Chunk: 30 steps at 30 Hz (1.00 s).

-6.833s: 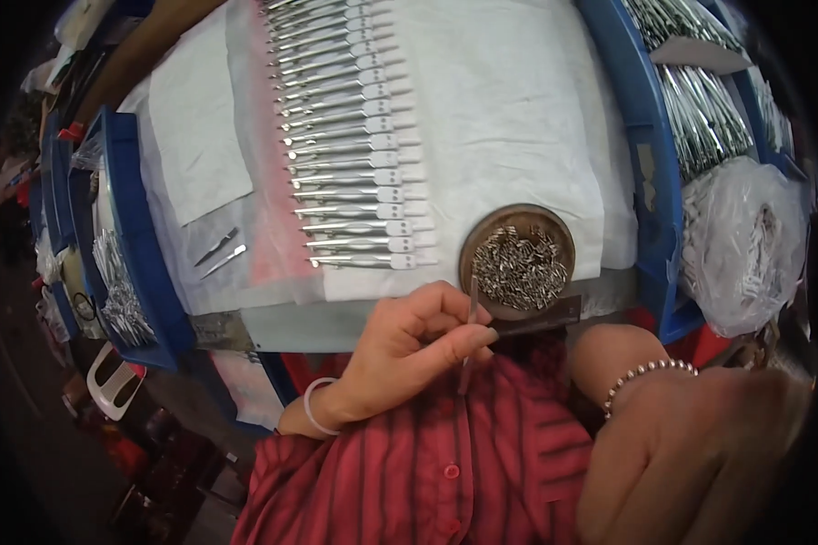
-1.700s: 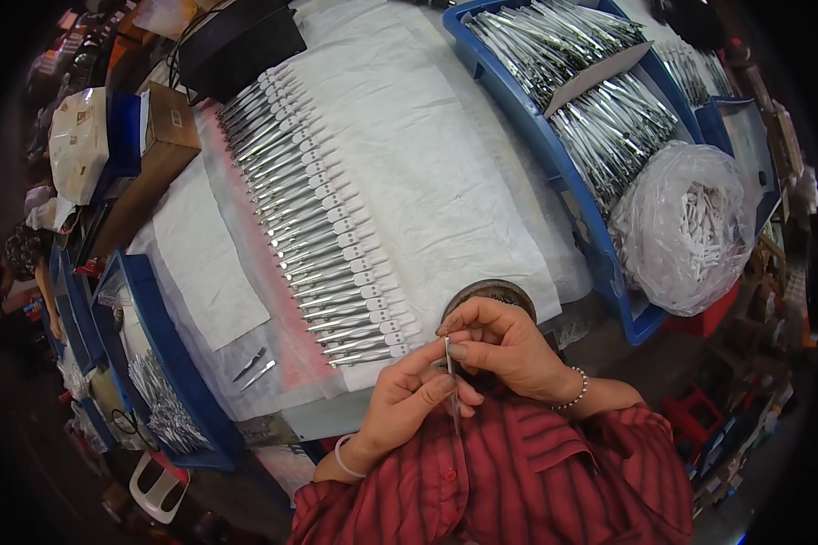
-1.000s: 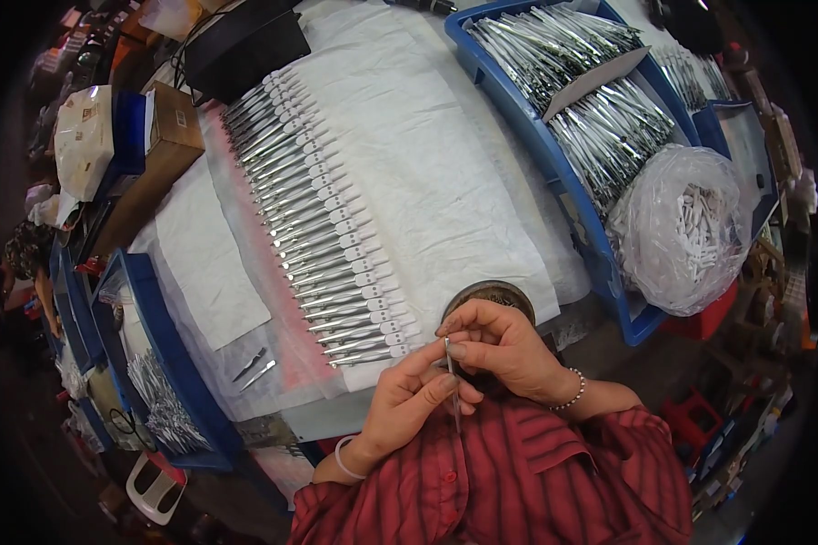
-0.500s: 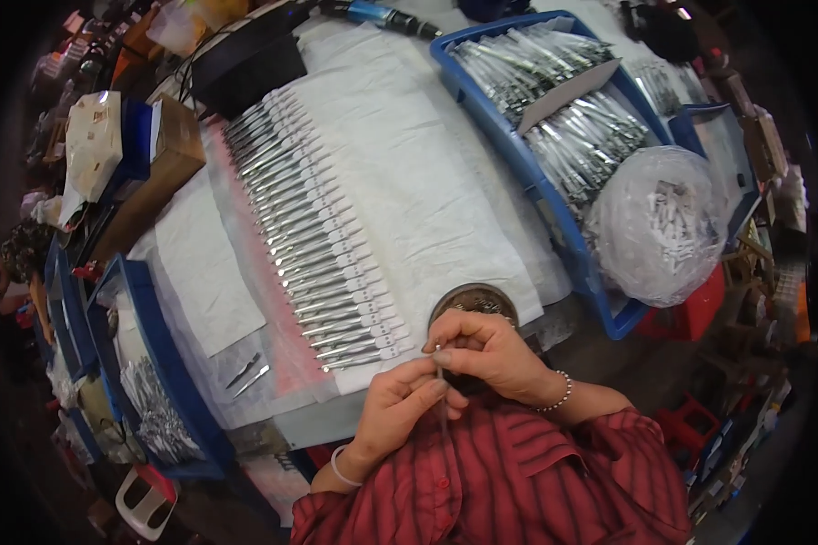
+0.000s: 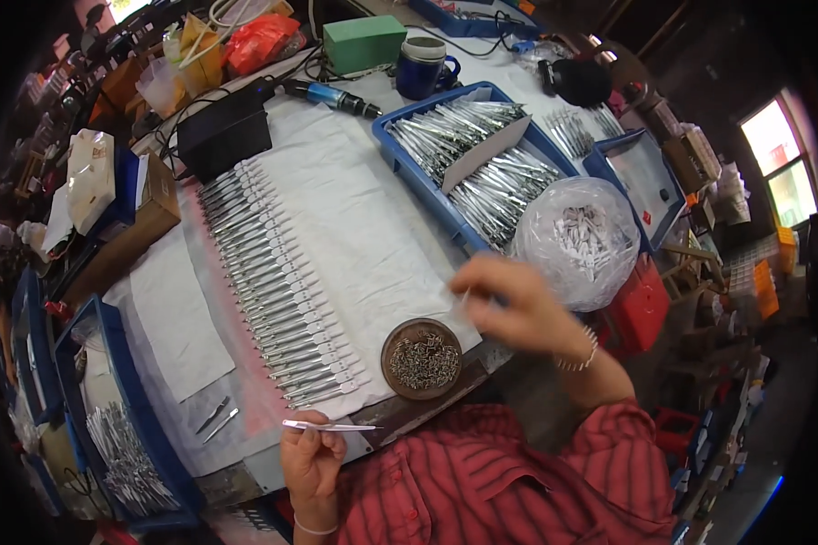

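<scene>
My left hand [image 5: 311, 459] pinches a thin silver metal piece [image 5: 329, 425], held level over the table's near edge. My right hand [image 5: 515, 307] is raised and blurred between the round brown dish [image 5: 421, 359] of small metal parts and the clear bag of white pieces [image 5: 583, 239]. Its fingers are pinched together; a small pale bit may sit at the fingertips, but I cannot tell. A long row of finished silver pieces with white tags [image 5: 273, 286] lies on the white cloth [image 5: 354, 218] beyond the dish.
A blue tray of silver pieces [image 5: 477, 163] stands at the right, another blue tray [image 5: 123, 436] at the left. Two loose metal pieces [image 5: 216, 418] lie on the cloth. A black box [image 5: 225, 132], a cardboard box [image 5: 123, 245], a blue-handled tool [image 5: 332, 95] and a dark mug [image 5: 424, 66] stand further back.
The hands have come apart. My right hand has swung out to the right toward the bag, and my left hand stays low with the metal piece turned level. The view has tilted upward.
</scene>
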Motion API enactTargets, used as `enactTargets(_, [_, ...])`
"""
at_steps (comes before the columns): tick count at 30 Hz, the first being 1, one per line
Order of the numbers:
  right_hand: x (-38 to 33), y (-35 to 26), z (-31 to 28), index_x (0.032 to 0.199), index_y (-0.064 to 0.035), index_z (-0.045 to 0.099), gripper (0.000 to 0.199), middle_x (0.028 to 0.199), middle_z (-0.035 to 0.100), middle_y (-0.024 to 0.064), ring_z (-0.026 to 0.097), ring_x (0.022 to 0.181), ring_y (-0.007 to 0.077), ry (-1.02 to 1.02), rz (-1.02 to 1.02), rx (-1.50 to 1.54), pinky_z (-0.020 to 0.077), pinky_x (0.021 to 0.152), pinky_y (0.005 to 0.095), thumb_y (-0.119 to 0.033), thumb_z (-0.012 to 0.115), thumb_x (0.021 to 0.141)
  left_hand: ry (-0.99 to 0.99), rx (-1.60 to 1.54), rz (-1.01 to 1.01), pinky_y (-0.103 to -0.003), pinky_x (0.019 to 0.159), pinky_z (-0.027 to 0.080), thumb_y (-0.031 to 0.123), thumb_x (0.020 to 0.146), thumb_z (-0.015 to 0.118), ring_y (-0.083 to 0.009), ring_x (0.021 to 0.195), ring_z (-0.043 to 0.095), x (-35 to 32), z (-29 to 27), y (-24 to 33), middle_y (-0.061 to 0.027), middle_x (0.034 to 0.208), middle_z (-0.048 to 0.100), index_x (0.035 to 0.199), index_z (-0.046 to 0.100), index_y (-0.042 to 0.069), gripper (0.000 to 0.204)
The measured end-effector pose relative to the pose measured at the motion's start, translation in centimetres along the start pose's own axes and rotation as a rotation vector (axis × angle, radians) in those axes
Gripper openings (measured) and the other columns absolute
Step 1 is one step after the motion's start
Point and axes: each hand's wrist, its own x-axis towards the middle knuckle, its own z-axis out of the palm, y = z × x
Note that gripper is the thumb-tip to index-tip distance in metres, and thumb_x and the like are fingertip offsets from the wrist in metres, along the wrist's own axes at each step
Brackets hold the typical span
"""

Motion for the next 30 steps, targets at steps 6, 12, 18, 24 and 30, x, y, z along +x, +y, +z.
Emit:
enactTargets(6, [5.9, 8.4, -6.3, 0.089, -0.0013, 0.058, 0.018, 0.079, 0.061, 0.0159, 0.060, 0.073, 0.0309, -0.025, 0.140, -0.749, 0.0475, 0.065, 0.0374, -0.007, 0.055, 0.072, 0.025, 0.104, 0.166, -0.030, 0.060, 0.050, 0.011, 0.084, 0.059, -0.0199, 0.073, 0.056, -2.0, -0.6, 0.1, -0.0119, 0.091, 0.054, 0.094, 0.055, -0.004, 0.019])
enactTargets(12, [8.2, 9.9, -4.2, 0.086, 0.0000, 0.058, 0.019, 0.087, 0.061, 0.0207, 0.059, 0.086, 0.0357, -0.228, 0.353, -1.023, 0.0474, 0.073, 0.0418, -0.005, 0.053, 0.069, -0.003, 0.216, 0.185, -0.034, 0.068, 0.052, 0.010, 0.085, 0.057, -0.0221, 0.078, 0.059, -4.1, -2.0, -0.4, -0.0132, 0.088, 0.059, 0.101, 0.053, -0.005, 0.022])
enactTargets(18, [8.1, 9.2, -4.1, 0.085, 0.0023, 0.057, 0.019, 0.087, 0.061, 0.0219, 0.059, 0.088, 0.0363, -0.228, 0.328, -0.966, 0.0476, 0.073, 0.0422, -0.004, 0.052, 0.068, 0.024, 0.212, 0.174, -0.029, 0.068, 0.047, 0.013, 0.086, 0.056, -0.0190, 0.077, 0.056, -4.4, -1.7, -0.4, -0.0106, 0.082, 0.058, 0.105, 0.051, -0.003, 0.025])
enactTargets(24, [8.7, 11.4, -4.2, 0.081, 0.0045, 0.058, 0.019, 0.086, 0.060, 0.0237, 0.059, 0.087, 0.0370, -0.178, 0.344, -0.980, 0.0479, 0.073, 0.0423, -0.004, 0.053, 0.065, -0.025, 0.223, 0.185, -0.030, 0.072, 0.048, 0.011, 0.085, 0.057, -0.0186, 0.077, 0.057, -4.0, -0.9, -0.8, -0.0116, 0.083, 0.059, 0.112, 0.048, -0.004, 0.033])
enactTargets(30, [8.3, 9.5, -7.2, 0.085, 0.0049, 0.056, 0.023, 0.083, 0.059, 0.0232, 0.059, 0.081, 0.0362, -0.132, 0.206, -0.832, 0.0473, 0.068, 0.0406, -0.005, 0.053, 0.064, -0.100, 0.179, 0.196, -0.029, 0.070, 0.048, 0.006, 0.084, 0.056, -0.0173, 0.074, 0.057, -3.4, 0.0, -0.7, -0.0108, 0.080, 0.058, 0.114, 0.045, -0.004, 0.034])
